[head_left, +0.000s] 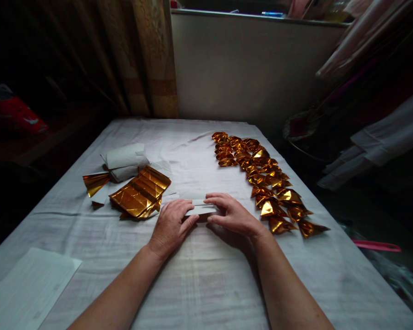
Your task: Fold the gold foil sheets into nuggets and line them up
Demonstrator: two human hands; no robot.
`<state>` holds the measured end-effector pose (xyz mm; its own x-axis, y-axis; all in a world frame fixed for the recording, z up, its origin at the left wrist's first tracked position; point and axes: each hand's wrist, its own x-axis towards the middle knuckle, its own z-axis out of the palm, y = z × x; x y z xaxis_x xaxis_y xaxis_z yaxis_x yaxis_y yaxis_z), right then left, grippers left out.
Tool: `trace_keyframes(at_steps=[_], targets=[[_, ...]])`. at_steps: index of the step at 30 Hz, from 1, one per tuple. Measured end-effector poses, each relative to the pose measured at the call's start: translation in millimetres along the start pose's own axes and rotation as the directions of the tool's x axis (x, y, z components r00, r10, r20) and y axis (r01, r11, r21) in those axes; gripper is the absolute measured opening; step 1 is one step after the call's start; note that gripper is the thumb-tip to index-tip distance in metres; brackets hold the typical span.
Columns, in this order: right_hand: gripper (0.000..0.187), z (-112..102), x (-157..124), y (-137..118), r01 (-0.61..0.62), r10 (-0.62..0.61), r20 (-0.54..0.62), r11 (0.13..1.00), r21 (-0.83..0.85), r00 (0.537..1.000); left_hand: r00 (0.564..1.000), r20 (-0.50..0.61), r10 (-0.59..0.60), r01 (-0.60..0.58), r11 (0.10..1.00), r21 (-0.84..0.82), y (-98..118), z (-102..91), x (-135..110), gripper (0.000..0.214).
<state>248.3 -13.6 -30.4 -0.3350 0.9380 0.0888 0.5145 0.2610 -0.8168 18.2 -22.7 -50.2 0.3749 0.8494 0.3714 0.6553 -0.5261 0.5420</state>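
Observation:
Between my two hands, at the middle of the table, is a folded piece of white paper (202, 209). My left hand (174, 224) grips its left end, thumb in front and fingers behind. At the opposite end, my right hand (232, 213) pinches it the same way, with the fingers curved over the back. The paper's pale side faces up; its underside is hidden. Left of my left hand lies a stack of creased gold foil sheets (141, 191). Beyond my right hand, several folded gold foil pieces (258, 172) stand in slanting rows.
White rolled paper (125, 156) lies behind the gold stack, beside a fanned foil piece (95, 183). A pale printed sheet (30, 286) rests at the near left of the white-clothed table (199, 284). Off the right edge is a pink handle (376, 246). A curtain (154, 59) hangs behind.

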Motion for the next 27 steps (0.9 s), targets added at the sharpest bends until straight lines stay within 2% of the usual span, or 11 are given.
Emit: trace_keyframes(at_steps=[4,15,22,25,27], targets=[[0.023,3,2,3,0.003,-0.003,-0.039,1.000,0.002,0.999,1.000,-0.018,-0.015,0.014,0.999,-0.041,-1,-1.1,1,0.025],[0.012,-5,0,-4,0.021,-0.022,-0.019,0.998,-0.059,1.000,1.000,-0.022,0.009,-0.012,0.991,-0.130,-5,-8.2,8,0.018],[0.014,6,4,-5,-0.008,-0.018,-0.125,0.979,-0.204,0.992,0.998,-0.057,0.003,-0.009,0.995,-0.101,-3,-6.9,7,0.012],[0.009,11,5,-4,-0.055,0.001,-0.191,0.960,-0.274,0.982,0.996,-0.077,-0.037,0.031,0.996,-0.079,-5,-5.8,7,0.018],[0.016,13,5,-4,-0.081,0.019,-0.221,0.958,-0.276,0.975,0.994,-0.088,-0.058,0.053,0.996,-0.065,-7,-4.6,6,0.023]])
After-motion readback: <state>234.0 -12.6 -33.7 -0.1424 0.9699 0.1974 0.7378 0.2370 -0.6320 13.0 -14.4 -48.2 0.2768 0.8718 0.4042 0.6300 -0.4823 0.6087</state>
